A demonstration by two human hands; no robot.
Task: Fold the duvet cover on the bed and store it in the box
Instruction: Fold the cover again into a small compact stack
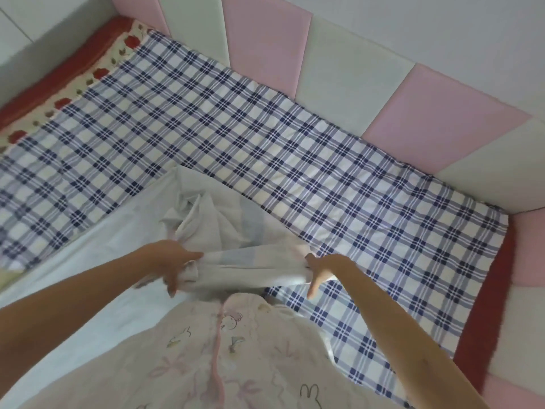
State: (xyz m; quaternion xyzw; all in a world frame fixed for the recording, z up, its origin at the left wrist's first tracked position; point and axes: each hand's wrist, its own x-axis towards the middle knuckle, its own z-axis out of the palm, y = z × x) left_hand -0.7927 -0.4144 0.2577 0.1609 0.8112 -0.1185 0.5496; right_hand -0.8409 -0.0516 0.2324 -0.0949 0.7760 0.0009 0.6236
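A pale white duvet cover [97, 246] with faint grey-blue stripes lies across the near left of the bed, bunched into loose folds in the middle. My left hand [174, 261] grips one end of a raised fold. My right hand [321, 271] pinches the other end, so the fabric stretches between them just above the bed. No box is in view.
The bed carries a blue-and-white checked sheet [265, 134], with a rose-print cloth [70, 87] along the far left edge. Pink and white padded panels [348, 69] line the wall behind and to the right. My printed pink-and-white top [224, 358] fills the bottom centre.
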